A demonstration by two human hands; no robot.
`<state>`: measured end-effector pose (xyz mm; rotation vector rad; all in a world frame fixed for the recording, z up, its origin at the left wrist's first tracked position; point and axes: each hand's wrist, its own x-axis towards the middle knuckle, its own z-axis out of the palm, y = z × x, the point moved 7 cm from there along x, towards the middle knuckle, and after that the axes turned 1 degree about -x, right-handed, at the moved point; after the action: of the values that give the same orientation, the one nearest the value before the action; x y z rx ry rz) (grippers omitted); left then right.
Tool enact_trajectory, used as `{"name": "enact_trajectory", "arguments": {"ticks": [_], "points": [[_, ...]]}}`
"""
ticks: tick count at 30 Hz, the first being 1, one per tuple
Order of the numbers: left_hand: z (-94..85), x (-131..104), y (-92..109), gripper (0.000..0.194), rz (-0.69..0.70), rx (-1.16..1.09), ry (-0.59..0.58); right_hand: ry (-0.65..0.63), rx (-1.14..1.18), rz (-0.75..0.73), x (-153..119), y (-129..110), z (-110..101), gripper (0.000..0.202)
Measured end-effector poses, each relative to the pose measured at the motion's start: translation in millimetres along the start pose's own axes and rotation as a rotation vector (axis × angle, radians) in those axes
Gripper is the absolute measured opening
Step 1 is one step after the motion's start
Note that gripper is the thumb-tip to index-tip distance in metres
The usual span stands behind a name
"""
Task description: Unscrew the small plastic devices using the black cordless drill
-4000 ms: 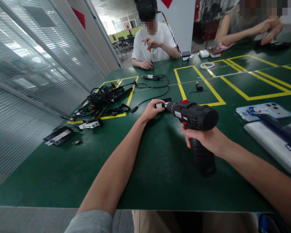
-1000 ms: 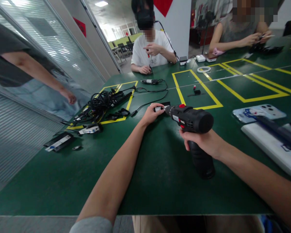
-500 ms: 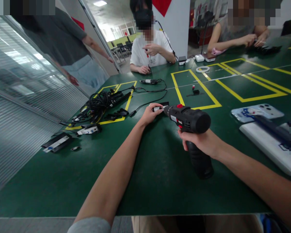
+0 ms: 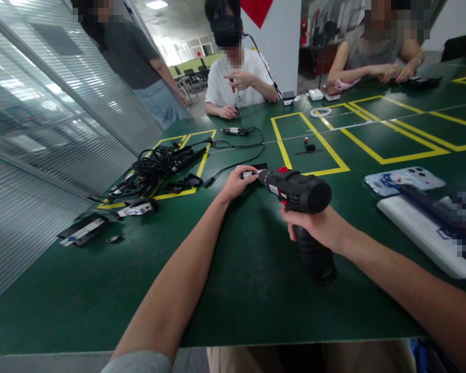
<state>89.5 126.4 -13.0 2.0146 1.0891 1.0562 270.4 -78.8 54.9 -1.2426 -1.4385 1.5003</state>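
Observation:
My right hand (image 4: 314, 224) is wrapped round the grip of a black cordless drill (image 4: 295, 189) with red parts, its chuck pointing away and to the left. The drill's tip reaches a small black-and-white device (image 4: 249, 174) lying on the green table (image 4: 248, 290). My left hand (image 4: 237, 182) is closed on that device, fingers by the drill's tip. The drill and fingers partly hide the device, so its exact kind cannot be made out.
Left lie a heap of black cables (image 4: 155, 163), a black-and-white part (image 4: 137, 208) and a black strip with a white label (image 4: 83, 230). At right are a phone (image 4: 404, 178) and a white case (image 4: 419, 233). Across the table sit two people; another person (image 4: 128, 57) stands at left.
The whole view has shifted slightly. My hands, the drill and the device keep the same positions relative to each other. The standing person at left appears more upright and further into view.

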Motion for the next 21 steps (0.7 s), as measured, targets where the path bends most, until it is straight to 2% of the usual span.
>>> {"name": "enact_trajectory", "arguments": {"ticks": [16,21], "points": [[0.5,-0.7,3.4,0.031,0.003,0.015,-0.002,-0.01,-0.008,-0.036,-0.6,-1.3,-1.0,0.002],[0.4,0.3,3.6,0.027,-0.018,0.026,0.025,-0.033,-0.041,-0.061,0.4,-4.6,7.1,0.007]]}}
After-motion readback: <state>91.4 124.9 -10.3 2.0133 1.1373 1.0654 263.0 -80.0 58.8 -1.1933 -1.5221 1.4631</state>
